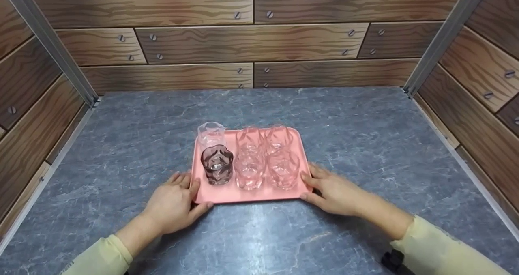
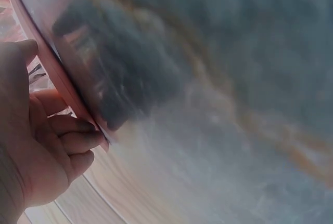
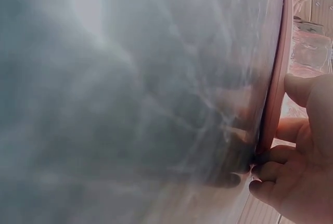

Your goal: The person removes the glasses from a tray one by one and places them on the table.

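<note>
A pink tray [image 1: 259, 197] carries several glasses: a dark purple one [image 1: 217, 165] at front left, a clear one [image 1: 211, 134] behind it, and clear ones in two rows at the right, such as the front one [image 1: 249, 171]. My left hand [image 1: 172, 204] grips the tray's left front corner, thumb along the front edge. The right front corner is gripped by my right hand [image 1: 338, 192]. Both wrist views show curled fingers at the tray's edge, the left hand [image 2: 47, 141] and the right hand [image 3: 307, 151]. The fingers' undersides are partly hidden in the head view.
Under the tray is a grey-blue marbled tabletop [image 1: 259, 238]. Wood-patterned panels [image 1: 251, 44] stand at the back and on both sides, with metal posts [image 1: 52, 44] at the corners.
</note>
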Available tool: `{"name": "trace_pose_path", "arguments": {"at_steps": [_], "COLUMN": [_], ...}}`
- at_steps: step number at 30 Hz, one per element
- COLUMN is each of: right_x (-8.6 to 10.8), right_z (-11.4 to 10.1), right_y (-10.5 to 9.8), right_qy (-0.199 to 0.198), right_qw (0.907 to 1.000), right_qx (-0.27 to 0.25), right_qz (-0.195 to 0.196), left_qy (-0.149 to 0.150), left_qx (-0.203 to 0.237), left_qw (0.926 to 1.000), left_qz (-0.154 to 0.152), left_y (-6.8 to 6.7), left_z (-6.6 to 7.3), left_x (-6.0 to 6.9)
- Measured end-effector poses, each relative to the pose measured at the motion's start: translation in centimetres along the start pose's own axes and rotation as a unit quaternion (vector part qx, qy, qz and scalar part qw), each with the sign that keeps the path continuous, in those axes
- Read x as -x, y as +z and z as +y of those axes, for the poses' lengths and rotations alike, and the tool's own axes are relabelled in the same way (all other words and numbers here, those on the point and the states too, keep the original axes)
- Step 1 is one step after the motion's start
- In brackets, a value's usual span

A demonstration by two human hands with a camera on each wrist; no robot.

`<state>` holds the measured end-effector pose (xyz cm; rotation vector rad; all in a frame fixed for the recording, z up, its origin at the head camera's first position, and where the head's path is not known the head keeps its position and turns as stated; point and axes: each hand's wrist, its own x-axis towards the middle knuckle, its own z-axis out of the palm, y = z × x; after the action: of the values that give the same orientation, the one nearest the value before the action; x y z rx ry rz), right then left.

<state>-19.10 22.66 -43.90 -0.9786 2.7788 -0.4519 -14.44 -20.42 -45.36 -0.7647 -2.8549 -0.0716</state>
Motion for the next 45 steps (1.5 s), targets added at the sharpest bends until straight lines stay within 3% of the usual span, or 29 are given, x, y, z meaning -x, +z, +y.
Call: {"name": "trace_pose_path", "arguments": {"at_steps": [9, 17, 25, 31, 36, 45], "right_x": [1.8, 2.6, 2.4, 2.5, 2.2, 0.9], "right_z": [-0.2, -0.2, -0.3, -0.2, 0.3, 1.8], "right_y": [0.0, 0.0, -0.1, -0.4, -1.0, -4.2], "right_qy": [-0.01, -0.012, -0.01, -0.002, -0.008, -0.033], "right_qw": [0.9999, 0.9997, 0.9998, 1.0, 0.9996, 0.9928], "right_qx": [-0.002, 0.012, 0.013, -0.003, -0.029, -0.058], "right_qz": [0.011, 0.017, 0.009, 0.001, 0.003, 0.1], "left_qy": [0.02, 0.023, 0.044, 0.043, 0.039, 0.041], "left_qx": [-0.009, -0.015, -0.013, 0.057, 0.079, 0.086], "left_qw": [0.9994, 0.9994, 0.9981, 0.9974, 0.9955, 0.9945], "left_qz": [0.028, 0.02, 0.04, 0.001, -0.036, -0.044], "left_y": [0.3, 0.0, -0.1, -0.1, 0.1, 0.4], "left_z": [1.0, 1.6, 0.7, -1.1, -1.9, -1.8], "left_x": [0.5, 0.7, 0.5, 0.2, 0.0, -0.1]}}
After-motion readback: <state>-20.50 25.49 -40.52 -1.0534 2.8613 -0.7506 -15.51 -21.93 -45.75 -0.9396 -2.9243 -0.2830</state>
